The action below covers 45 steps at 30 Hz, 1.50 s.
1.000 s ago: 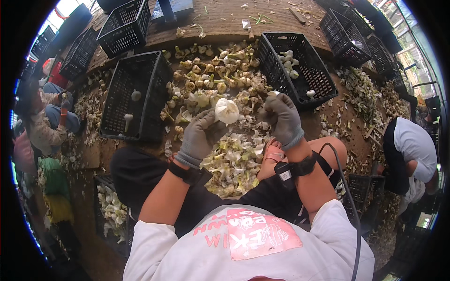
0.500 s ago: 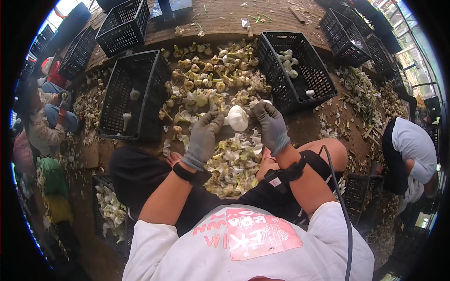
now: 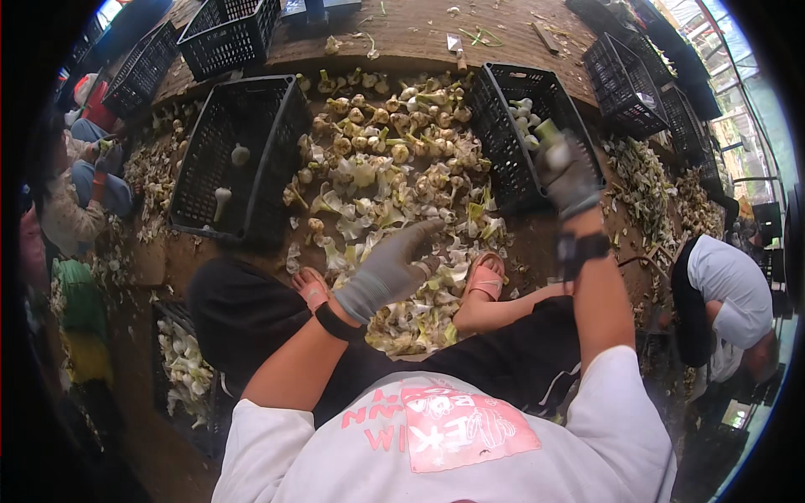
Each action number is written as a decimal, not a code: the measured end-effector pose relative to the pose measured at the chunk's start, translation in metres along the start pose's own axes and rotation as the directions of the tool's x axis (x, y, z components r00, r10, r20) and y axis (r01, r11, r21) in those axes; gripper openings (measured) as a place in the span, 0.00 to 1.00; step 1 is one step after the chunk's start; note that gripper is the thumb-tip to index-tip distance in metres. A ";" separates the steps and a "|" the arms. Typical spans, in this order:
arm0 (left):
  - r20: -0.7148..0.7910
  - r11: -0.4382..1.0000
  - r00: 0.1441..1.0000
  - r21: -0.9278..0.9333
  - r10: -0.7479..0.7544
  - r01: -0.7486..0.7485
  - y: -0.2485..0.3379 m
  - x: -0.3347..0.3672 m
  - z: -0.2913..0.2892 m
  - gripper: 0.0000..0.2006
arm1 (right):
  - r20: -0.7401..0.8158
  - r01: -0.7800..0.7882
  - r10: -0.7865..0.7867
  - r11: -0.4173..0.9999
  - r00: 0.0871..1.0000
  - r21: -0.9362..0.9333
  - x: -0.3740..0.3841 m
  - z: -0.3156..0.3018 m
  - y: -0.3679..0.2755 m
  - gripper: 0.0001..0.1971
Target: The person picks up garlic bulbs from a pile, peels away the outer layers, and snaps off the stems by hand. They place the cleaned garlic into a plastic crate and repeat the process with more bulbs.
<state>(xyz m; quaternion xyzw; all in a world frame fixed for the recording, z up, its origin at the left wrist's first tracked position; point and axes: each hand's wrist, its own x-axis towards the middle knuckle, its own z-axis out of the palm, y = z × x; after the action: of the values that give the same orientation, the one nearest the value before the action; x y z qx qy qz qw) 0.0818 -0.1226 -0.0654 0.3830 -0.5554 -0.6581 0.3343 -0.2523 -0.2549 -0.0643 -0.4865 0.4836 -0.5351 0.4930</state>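
Observation:
My right hand (image 3: pixel 572 178), gloved in grey and smeared by motion, is over the right black crate (image 3: pixel 513 178). In its fingers is a pale garlic bulb (image 3: pixel 556 154) with a green stem end pointing away from me. Several white garlic bulbs (image 3: pixel 521 109) lie at the crate's far end. My left hand (image 3: pixel 390 267), also gloved, hangs over the peelings in front of me. Its fingers are apart, the index stretched forward, and nothing shows in them. Beyond it spreads a heap of untrimmed garlic (image 3: pixel 394 126) with stems and dirty skins.
A left black crate (image 3: pixel 243 159) holds a couple of bulbs. Loose garlic skins (image 3: pixel 419 314) pile between my sandalled feet. A small flat-bladed tool (image 3: pixel 457 49) lies on the boards beyond. Other people sit at the left (image 3: pixel 80 193) and right (image 3: pixel 729 285), among more crates.
My right hand has swung right from the middle to over the right crate. The white bulb is gone from between my hands. My left hand has loosened its fingers and come slightly nearer.

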 end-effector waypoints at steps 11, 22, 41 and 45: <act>0.095 0.819 0.994 0.573 -0.046 -0.017 0.002 -0.003 0.002 0.27 | -0.159 -0.569 0.563 0.822 0.811 0.008 0.054 0.042 0.202 0.14; 0.099 0.767 0.985 0.640 -0.144 0.048 -0.011 0.007 -0.014 0.25 | -0.172 -0.166 0.727 -0.081 0.665 -0.983 0.099 0.140 0.260 0.32; -0.180 0.611 0.982 0.771 -0.062 0.180 -0.004 -0.006 -0.023 0.27 | 0.164 -0.715 0.729 0.684 0.665 -0.145 -0.020 0.144 0.174 0.21; -0.229 0.624 0.951 0.780 0.209 0.051 -0.004 0.008 -0.019 0.30 | 0.484 -0.800 0.649 0.558 0.587 0.221 -0.047 0.135 0.094 0.30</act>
<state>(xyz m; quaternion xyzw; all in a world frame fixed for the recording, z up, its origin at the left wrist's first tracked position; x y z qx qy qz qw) 0.0942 -0.1377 -0.0718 0.5588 -0.7440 -0.2726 0.2447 -0.1100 -0.2173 -0.1526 -0.2075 0.4211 -0.2736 0.8395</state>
